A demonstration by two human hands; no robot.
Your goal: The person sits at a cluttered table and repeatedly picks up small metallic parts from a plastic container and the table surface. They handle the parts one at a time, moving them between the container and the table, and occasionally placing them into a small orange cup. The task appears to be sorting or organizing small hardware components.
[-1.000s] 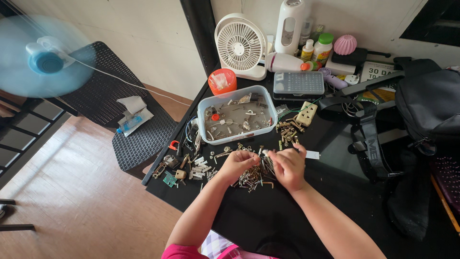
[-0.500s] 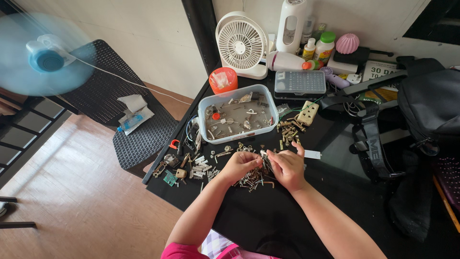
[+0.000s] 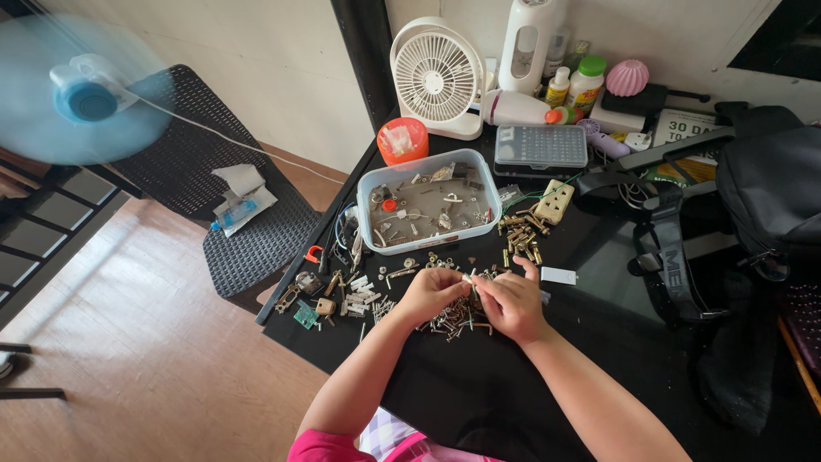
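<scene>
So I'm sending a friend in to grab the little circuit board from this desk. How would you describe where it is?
Start at the pale blue plastic tub of odd parts on the black table, and drop toward the table's near left edge. Among the padlocks and plugs there lies the small circuit board, the only flat green piece in that metal clutter.

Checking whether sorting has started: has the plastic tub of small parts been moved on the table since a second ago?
No. The plastic tub sits just as near the orange cup; only the camera shifted.
</scene>
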